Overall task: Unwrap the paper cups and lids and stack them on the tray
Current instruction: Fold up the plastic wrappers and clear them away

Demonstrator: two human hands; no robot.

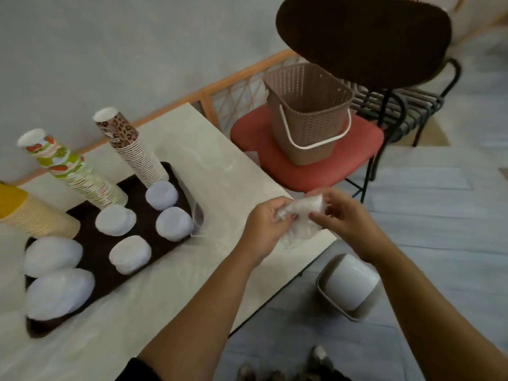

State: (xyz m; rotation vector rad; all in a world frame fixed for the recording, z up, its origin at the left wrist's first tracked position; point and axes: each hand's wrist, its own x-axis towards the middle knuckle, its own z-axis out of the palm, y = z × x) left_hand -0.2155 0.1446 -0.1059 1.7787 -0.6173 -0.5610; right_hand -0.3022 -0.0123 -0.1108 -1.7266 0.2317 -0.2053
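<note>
The table [192,149] holds a dark tray [170,174] near its left edge, full of cup stacks [137,158] and white lids [173,224]. Over the table's right corner, the left hand [264,224] and right hand [341,215] pinch crinkly plastic wrap [299,213] — bunched between the fingertips. It is slippery — it might drop to the floor.

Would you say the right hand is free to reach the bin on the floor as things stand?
Probably not yet: the right hand and left hand both grip the crumpled plastic wrap. The bin sits just below it, nothing between.
</note>
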